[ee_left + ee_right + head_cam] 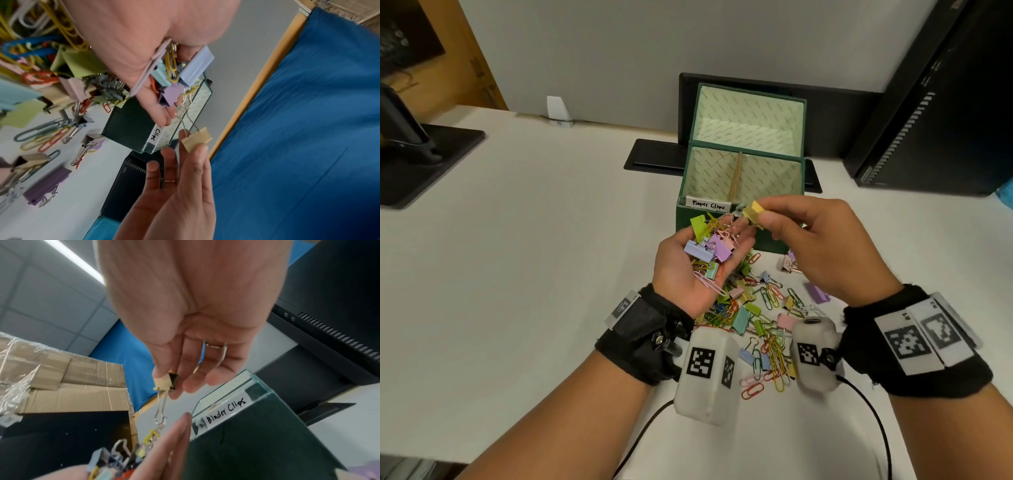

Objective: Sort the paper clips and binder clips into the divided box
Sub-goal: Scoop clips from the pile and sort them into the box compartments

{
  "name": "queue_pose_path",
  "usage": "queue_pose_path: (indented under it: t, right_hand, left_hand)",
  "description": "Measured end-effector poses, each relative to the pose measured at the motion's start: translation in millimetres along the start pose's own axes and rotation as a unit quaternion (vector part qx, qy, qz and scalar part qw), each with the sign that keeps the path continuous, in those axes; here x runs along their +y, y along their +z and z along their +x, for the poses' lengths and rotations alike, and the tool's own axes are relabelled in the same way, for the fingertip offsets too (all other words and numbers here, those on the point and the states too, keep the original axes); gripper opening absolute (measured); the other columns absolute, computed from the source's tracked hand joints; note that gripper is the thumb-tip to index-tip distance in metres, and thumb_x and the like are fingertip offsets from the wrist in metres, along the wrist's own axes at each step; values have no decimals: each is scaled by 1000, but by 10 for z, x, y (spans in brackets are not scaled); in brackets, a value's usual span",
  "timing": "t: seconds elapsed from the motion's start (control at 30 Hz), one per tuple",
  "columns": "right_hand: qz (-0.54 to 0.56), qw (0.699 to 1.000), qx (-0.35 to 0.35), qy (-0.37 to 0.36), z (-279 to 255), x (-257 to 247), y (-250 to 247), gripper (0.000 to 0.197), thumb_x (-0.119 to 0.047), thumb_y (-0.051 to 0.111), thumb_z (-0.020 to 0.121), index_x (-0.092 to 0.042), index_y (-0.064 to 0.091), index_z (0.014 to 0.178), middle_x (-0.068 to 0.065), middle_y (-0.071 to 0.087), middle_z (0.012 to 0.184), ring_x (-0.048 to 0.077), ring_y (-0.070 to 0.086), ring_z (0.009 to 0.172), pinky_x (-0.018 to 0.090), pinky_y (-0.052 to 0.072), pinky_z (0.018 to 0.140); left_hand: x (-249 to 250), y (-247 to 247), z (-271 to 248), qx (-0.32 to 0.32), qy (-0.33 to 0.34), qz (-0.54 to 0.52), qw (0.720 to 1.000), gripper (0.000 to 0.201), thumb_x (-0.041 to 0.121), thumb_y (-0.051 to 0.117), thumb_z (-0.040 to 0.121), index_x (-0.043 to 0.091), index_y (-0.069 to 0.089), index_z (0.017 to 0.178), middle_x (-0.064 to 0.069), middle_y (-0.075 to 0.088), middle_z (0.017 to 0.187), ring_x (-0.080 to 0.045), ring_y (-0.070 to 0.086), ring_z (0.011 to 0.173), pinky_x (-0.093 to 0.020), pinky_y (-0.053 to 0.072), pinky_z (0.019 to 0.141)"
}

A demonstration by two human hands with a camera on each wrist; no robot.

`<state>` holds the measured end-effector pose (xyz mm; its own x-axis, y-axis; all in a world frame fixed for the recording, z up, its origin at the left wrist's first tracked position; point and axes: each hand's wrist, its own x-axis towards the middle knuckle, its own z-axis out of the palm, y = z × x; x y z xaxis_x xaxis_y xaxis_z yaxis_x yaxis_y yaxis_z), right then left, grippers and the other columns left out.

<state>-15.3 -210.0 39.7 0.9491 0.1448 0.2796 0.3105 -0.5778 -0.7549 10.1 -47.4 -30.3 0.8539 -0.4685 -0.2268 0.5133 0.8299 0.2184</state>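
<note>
Right hand (pixel 822 246) pinches yellow binder clip (pixel 753 211) between thumb and forefinger, wire handles trailing toward left palm. Left hand (pixel 698 270) cupped, palm up, holding mixed clips (pixel 709 246). Divided box (pixel 743 171) at 12 o'clock from both hands, right hand nearer. Binder-clip compartment (pixel 770 178) lies right of divider (label seen on right wrist view). Loose pile (pixel 756 322) on desk at 6 o'clock.

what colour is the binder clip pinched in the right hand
Pale yellow binder clip, pinched by the right hand; clearest in the left wrist view.
</note>
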Motion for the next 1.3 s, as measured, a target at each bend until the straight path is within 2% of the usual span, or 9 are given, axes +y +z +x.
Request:
queue_pose_path:
  t: [0.13, 0.2, 0.33, 0.47, 0.57, 0.73, 0.9, 1.03, 1.3]
  right_hand:
    - [44, 995, 79, 44, 52, 2, -54, 17, -26, 62, 93, -30, 70, 108, -16, 70, 90, -3, 63, 71, 13, 51, 62]
    - [34, 990, 129, 52, 145, 36, -96, 16, -28, 63, 92, -29, 70, 106, -17, 70, 91, -6, 63, 75, 12, 50, 67]
    - [-40, 983, 166, 68, 369, 137, -132, 21, -34, 63, 92, -24, 71, 108, -11, 71, 94, 0, 65, 89, 29, 56, 84]
    - [-178, 976, 70, 103, 448, 189, -126, 28, -19, 58, 94, -26, 68, 118, -5, 68, 115, 15, 61, 109, 35, 49, 97]
    - [-241, 966, 11, 95, 403, 95, -118, 40, -10, 53, 91, -29, 65, 124, -2, 62, 128, 18, 54, 120, 27, 42, 96]
    - [-198, 980, -29, 14, 368, -179, -22, 18, -29, 60, 93, -28, 72, 106, -14, 68, 98, 4, 59, 89, 13, 39, 73]
    - [-219, 968, -120, -28, 445, -376, 164, 20, -39, 59, 92, -29, 75, 100, -14, 70, 96, 4, 59, 86, 22, 46, 73]
    - [-311, 928, -204, 6, 557, -386, 302, 23, -44, 62, 88, -26, 76, 91, -6, 71, 84, 12, 64, 76, 33, 56, 70]
    - [-144, 978, -129, 78, 569, -344, 243, 13, -35, 74, 82, -22, 74, 82, -9, 70, 76, 5, 66, 70, 20, 53, 62]
  left_hand:
    - [-12, 6, -10, 7, 0, -14, 1000, 41, 18, 45, 87, -10, 63, 111, -28, 62, 119, -43, 65, 98, -54, 48, 88]
    - [-20, 5, -18, 6, -2, -16, 1000, 43, 19, 47, 84, -10, 63, 111, -28, 63, 117, -43, 66, 97, -54, 48, 88]
    - [-25, 8, -24, 12, -4, -20, 1000, 42, 21, 42, 93, -10, 64, 109, -27, 63, 117, -42, 65, 100, -54, 48, 89]
    - [-25, 13, -26, 20, -2, -15, 1000, 42, 23, 40, 95, -8, 61, 114, -27, 64, 116, -41, 65, 100, -53, 49, 88]
    - [-17, 16, -25, 25, -1, -10, 1000, 42, 24, 40, 95, -7, 61, 115, -26, 65, 114, -41, 65, 99, -53, 49, 88]
    - [-17, 19, -10, 25, 4, 18, 1000, 41, 20, 41, 93, -6, 61, 117, -25, 65, 113, -38, 64, 102, -52, 47, 93]
    - [-58, 23, -9, 16, 25, 46, 998, 36, 17, 42, 95, -4, 71, 97, -22, 69, 103, -32, 69, 93, -49, 51, 91]
    - [-90, 34, -16, 24, 23, 48, 998, 30, 13, 52, 81, -4, 69, 100, -21, 70, 96, -30, 70, 84, -47, 54, 84]
    - [-62, 26, -2, 19, 7, 29, 999, 37, 20, 42, 95, -4, 59, 117, -25, 66, 112, -35, 63, 103, -52, 47, 93]
